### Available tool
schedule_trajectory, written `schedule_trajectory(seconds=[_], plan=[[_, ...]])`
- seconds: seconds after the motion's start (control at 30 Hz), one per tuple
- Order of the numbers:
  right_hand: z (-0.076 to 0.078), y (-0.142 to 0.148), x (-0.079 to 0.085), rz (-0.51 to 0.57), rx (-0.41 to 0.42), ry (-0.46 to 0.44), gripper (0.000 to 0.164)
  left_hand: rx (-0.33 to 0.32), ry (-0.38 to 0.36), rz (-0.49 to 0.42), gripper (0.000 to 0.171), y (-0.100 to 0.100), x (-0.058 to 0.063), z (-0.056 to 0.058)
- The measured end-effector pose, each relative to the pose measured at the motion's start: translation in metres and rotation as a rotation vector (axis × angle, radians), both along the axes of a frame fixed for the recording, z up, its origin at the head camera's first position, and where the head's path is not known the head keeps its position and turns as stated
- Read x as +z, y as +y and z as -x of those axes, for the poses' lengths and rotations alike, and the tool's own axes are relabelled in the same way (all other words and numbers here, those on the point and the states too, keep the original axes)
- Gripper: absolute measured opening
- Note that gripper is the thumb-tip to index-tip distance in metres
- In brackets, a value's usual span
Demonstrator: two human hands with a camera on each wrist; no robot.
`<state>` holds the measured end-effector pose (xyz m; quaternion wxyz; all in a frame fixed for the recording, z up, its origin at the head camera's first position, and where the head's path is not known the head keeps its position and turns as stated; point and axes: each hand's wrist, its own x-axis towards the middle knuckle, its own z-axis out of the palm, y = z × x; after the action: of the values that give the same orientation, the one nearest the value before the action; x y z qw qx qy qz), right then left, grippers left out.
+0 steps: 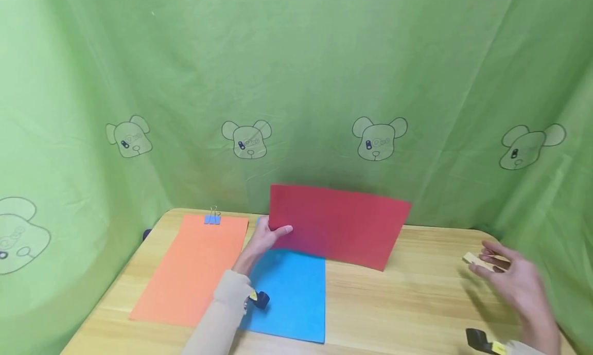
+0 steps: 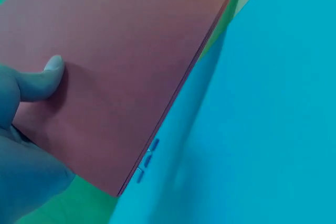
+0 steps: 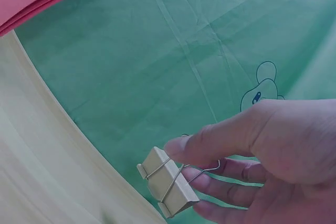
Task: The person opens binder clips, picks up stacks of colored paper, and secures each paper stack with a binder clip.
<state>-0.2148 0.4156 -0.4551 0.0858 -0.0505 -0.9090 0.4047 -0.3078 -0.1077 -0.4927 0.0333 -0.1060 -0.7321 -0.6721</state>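
Nearest the camera, down at the right edge of the wooden table (image 1: 417,303), the right hand (image 1: 519,283) pinches a cream binder clip (image 3: 168,188) by its wire handles, thumb on top and fingers curled beneath, the clip's body pointing away and free, a hold that looks ready to squeeze it open. A black wrist-camera strap (image 1: 482,340) shows just below that hand. Over on the left, the left hand (image 1: 265,239) grips the near corner of a stack of red paper sheets (image 1: 338,226), thumb pressed on the face, lifting the stack off the table and tilted up on edge, probably so its edge is presented towards the clip. Under it lies a blue sheet (image 1: 289,293), flat, and beside that an orange stack (image 1: 194,267), already fastened at its far end by a blue binder clip (image 1: 212,218). No box or tray anywhere in view. Behind everything hangs a green cloth (image 1: 296,77) printed with bear faces.
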Motion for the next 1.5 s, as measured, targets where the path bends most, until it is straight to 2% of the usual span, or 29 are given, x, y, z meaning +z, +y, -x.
schedule_trajectory(seconds=[0.2,0.4,0.6,0.77,0.93,1.23,1.5], plan=[[0.0,-0.002,-0.003,-0.039,0.012,-0.008,0.083,0.002,-0.099,-0.025,0.021,-0.011,-0.016,0.001],[0.001,-0.003,-0.003,-0.065,0.034,-0.015,0.083,-0.01,-0.125,-0.016,0.024,-0.017,-0.018,0.001],[0.003,-0.01,-0.004,-0.07,0.052,0.015,0.08,-0.039,-0.11,0.0,0.031,-0.016,-0.011,-0.002],[0.005,-0.014,-0.003,-0.1,0.062,0.0,0.081,-0.055,-0.092,0.0,0.033,-0.016,-0.01,-0.003],[0.007,-0.015,-0.003,-0.129,0.078,-0.03,0.079,-0.07,-0.076,-0.013,0.03,-0.015,-0.013,-0.003],[0.009,-0.018,-0.006,-0.167,0.107,-0.007,0.066,-0.071,-0.052,-0.024,0.017,-0.013,-0.021,-0.002],[0.011,-0.022,-0.006,-0.125,0.143,-0.045,0.074,-0.063,-0.036,-0.009,0.013,-0.012,-0.024,-0.001]])
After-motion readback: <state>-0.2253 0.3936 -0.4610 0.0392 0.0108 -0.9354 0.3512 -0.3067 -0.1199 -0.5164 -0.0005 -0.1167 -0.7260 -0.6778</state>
